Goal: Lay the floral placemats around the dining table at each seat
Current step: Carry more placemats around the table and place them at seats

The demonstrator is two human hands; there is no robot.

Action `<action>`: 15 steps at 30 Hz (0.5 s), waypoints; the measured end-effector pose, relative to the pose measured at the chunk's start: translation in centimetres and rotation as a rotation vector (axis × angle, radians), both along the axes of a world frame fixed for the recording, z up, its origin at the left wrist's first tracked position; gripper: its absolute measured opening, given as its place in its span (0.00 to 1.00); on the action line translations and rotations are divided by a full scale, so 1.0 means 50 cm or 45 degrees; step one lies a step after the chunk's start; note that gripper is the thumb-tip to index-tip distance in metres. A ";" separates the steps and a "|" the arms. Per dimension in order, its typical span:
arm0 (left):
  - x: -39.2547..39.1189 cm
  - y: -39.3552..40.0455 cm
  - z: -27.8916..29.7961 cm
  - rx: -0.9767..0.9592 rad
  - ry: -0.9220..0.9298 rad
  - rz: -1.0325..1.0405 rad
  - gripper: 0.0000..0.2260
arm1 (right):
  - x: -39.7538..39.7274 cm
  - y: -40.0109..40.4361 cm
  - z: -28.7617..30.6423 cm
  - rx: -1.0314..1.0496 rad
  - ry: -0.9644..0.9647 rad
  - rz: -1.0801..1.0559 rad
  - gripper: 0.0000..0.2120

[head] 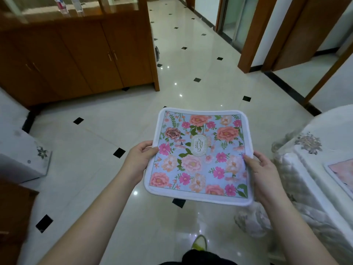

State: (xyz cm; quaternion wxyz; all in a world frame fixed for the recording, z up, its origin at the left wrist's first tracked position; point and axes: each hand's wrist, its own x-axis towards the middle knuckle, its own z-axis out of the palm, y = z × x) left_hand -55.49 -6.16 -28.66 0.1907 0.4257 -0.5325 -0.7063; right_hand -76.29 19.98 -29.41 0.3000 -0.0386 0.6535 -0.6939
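I hold a square floral placemat (200, 155) flat in the air above the tiled floor; it is pale blue with pink and peach flowers and a white border. My left hand (141, 157) grips its left edge, thumb on top. My right hand (261, 169) grips its right edge the same way. At the right stands the dining table (313, 134) under a white lace-patterned cloth, and the corner of another placemat (342, 173) lies on it at the frame's right edge.
A wooden cabinet (80, 54) with doors fills the upper left. A white-covered piece of furniture (21, 155) stands at the left. Glossy cream floor tiles (91, 150) with small black diamonds stretch ahead into a hallway with wooden door frames (254, 35). My shoe (199, 242) shows below.
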 end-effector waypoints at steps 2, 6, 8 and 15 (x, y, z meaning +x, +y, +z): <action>-0.053 -0.040 0.002 -0.011 -0.010 -0.002 0.11 | -0.054 -0.040 0.009 -0.011 -0.006 -0.006 0.14; -0.144 -0.117 0.001 -0.044 -0.017 -0.013 0.09 | -0.147 -0.118 0.023 -0.011 -0.002 -0.012 0.11; -0.188 -0.159 0.000 -0.030 -0.021 -0.019 0.09 | -0.185 -0.156 0.026 -0.012 -0.011 -0.025 0.11; -0.371 -0.341 -0.016 0.009 0.021 -0.150 0.10 | -0.306 -0.305 0.021 0.022 0.024 -0.156 0.11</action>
